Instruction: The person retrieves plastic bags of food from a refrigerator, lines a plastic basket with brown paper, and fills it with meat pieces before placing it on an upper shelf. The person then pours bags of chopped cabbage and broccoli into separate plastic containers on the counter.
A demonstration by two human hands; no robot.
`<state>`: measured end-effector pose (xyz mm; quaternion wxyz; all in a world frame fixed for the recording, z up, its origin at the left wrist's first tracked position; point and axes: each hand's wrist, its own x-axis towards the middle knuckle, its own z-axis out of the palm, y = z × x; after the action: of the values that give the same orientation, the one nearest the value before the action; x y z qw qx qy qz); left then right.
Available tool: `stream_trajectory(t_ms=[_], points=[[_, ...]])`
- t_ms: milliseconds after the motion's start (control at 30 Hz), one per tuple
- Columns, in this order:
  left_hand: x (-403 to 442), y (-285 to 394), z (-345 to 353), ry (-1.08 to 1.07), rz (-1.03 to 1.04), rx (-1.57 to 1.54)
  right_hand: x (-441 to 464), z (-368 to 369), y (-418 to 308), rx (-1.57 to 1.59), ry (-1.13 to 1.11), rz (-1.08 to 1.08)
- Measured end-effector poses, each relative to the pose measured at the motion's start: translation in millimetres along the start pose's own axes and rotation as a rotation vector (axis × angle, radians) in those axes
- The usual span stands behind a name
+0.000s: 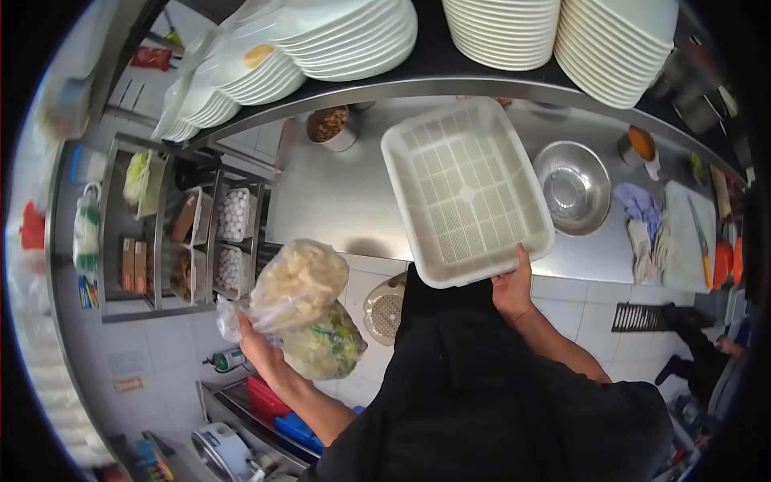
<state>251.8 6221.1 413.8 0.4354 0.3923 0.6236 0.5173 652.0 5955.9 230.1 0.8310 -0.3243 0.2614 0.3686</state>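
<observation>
My left hand (259,341) is closed on the gathered necks of clear plastic bags, held out at the left, away from the counter. One bag of pale, cream-coloured pieces (301,281) is uppermost; below it hangs a bag of green vegetables (328,345). What exactly the pale pieces are I cannot tell. With my right hand (512,293) I grip the near right corner of a white perforated plastic basket (467,193), thumb over its rim. The basket has nothing in it and reaches over the steel counter (345,197).
On the counter are a steel bowl (572,189), a pot of brown pieces (331,128), a container of orange food (638,145), cloths (640,213), and a knife (697,229) on a cutting board (683,257). Stacked plates (349,36) line the shelf above. Another person's leg (691,361) shows at right.
</observation>
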Motion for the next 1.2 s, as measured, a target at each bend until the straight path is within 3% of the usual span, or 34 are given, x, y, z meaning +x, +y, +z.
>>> stream_trajectory(t_ms=[100,233,367,467,600,700,933,1033,1133,1200], points=[[31,31,51,-0.094,0.024,0.086,-5,11,5,-0.018,0.043,-0.001],[94,27,109,-0.277,0.134,0.147,-1,2,3,-0.101,-0.043,0.010],[141,21,180,-0.454,0.099,0.244,3,-1,4,-0.294,-0.054,-0.065],[179,12,234,-0.428,0.183,0.497,5,-7,11,-0.501,-0.070,-0.145],[235,6,263,-0.575,0.151,0.587,5,-21,28,-0.516,0.219,-0.240],[268,-44,274,-0.777,0.501,0.611,2,-60,6,-0.483,0.426,-0.387],[290,-91,307,-0.446,0.810,0.965,82,-28,-69,-0.495,0.557,-0.438],[308,-102,294,-0.495,0.890,0.794,113,-40,-88,-0.511,0.539,-0.415],[291,-86,284,-0.634,0.896,0.568,170,-91,-122,-0.530,0.371,-0.452],[275,-76,284,-0.697,0.906,0.459,150,-88,-141,-0.650,0.371,-0.491]])
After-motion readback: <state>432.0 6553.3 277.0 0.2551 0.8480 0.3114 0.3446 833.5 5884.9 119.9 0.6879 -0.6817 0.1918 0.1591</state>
